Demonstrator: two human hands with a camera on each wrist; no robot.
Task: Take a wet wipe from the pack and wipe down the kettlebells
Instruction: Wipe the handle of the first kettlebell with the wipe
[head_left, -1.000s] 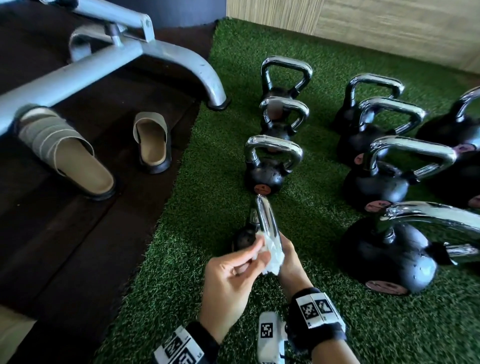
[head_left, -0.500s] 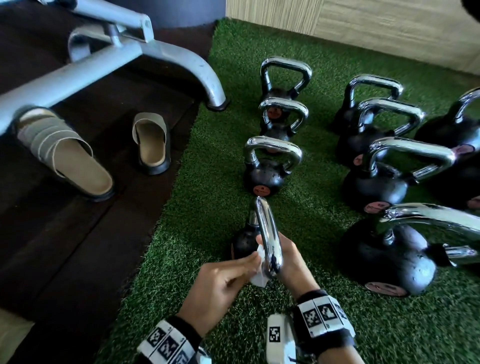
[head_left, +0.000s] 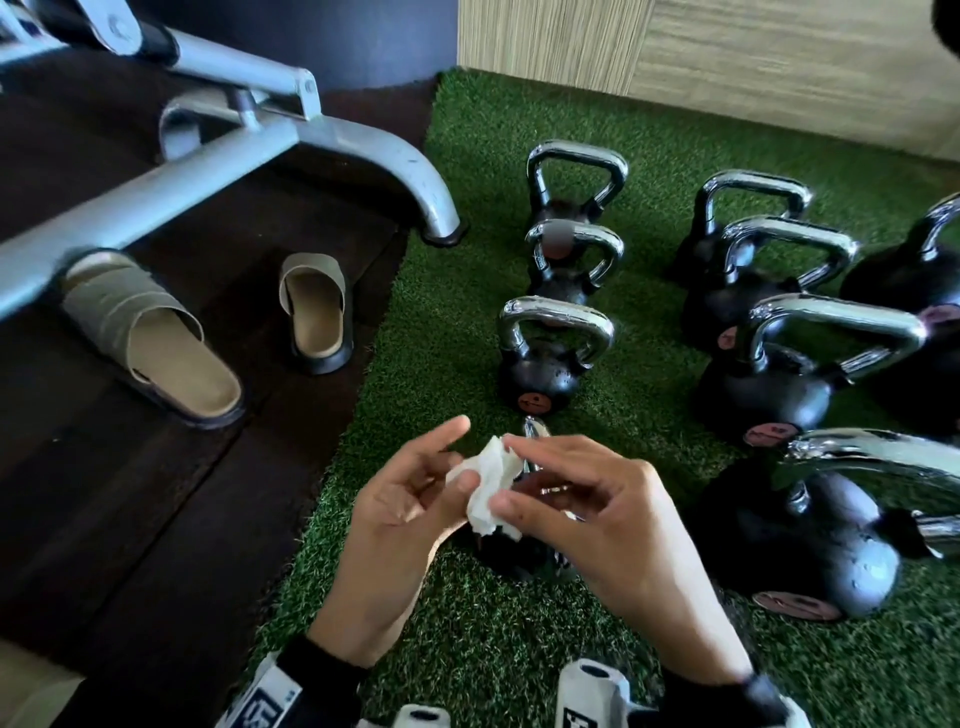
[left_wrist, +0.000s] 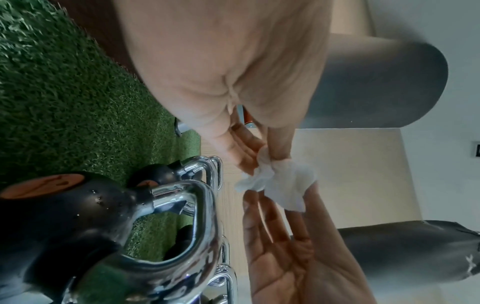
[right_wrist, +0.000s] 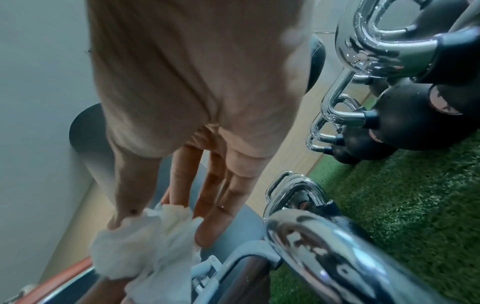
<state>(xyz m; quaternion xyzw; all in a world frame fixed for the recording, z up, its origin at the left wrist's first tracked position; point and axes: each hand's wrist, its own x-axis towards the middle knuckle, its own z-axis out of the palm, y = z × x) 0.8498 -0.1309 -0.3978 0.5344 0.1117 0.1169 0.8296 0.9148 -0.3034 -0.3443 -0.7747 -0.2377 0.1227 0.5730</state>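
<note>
A crumpled white wet wipe (head_left: 491, 488) is held up between both hands above the turf. My left hand (head_left: 457, 457) pinches its left side with thumb and fingers, the index finger sticking out. My right hand (head_left: 506, 473) pinches its right side between index finger and thumb; the other fingers stay fairly straight. In the wrist views the wet wipe (left_wrist: 275, 183) (right_wrist: 145, 242) hangs bunched at the fingertips. Beneath the hands stands the nearest small kettlebell (head_left: 511, 553), black, mostly hidden, with the tip of its chrome handle (head_left: 535, 428) showing; the same chrome handle (right_wrist: 324, 246) is close by.
Several more black kettlebells stand in rows on the green turf (head_left: 431, 322), one small kettlebell (head_left: 540, 374) just ahead and a large kettlebell (head_left: 810, 540) at the right. Two slippers (head_left: 317, 317) and a grey bench frame (head_left: 332, 135) lie on the dark floor to the left.
My right hand has let go of the kettlebell handle and both hands have risen above it. The wipe has come off the handle and is now pinched between both hands.
</note>
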